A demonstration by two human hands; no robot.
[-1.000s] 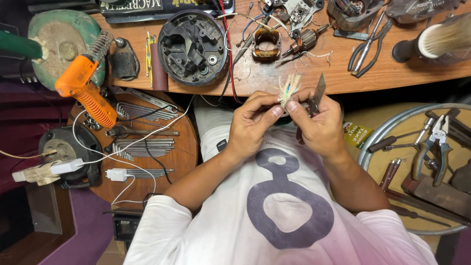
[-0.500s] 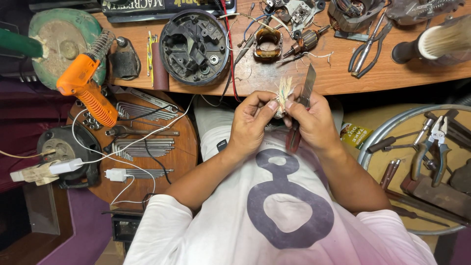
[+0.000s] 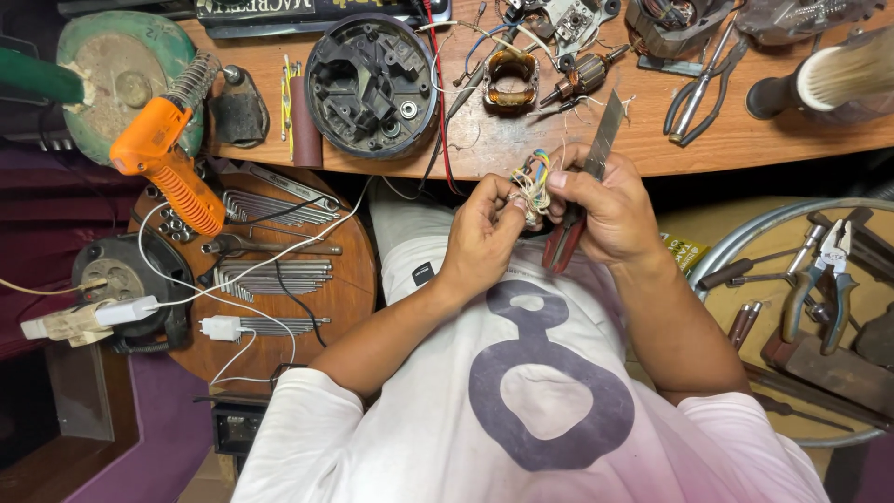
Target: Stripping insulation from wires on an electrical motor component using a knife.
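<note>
Left hand (image 3: 482,240): fingers closed on the wire bundle (image 3: 534,183).
Right hand (image 3: 607,207): closed around red-handled knife (image 3: 579,196), blade above the grip.
Progress: wire ends loose (probably unfinished).

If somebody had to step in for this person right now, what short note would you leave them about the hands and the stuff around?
Left hand: pinches a bundle of coloured wires at chest height.
Right hand: touches the same bundle and grips a red-handled flat blade, blade pointing up.
On the wooden bench: copper-wound coil, round black housing, pliers.
Done: wire ends fanned out. Whether any are stripped or joined cannot be told.
</note>
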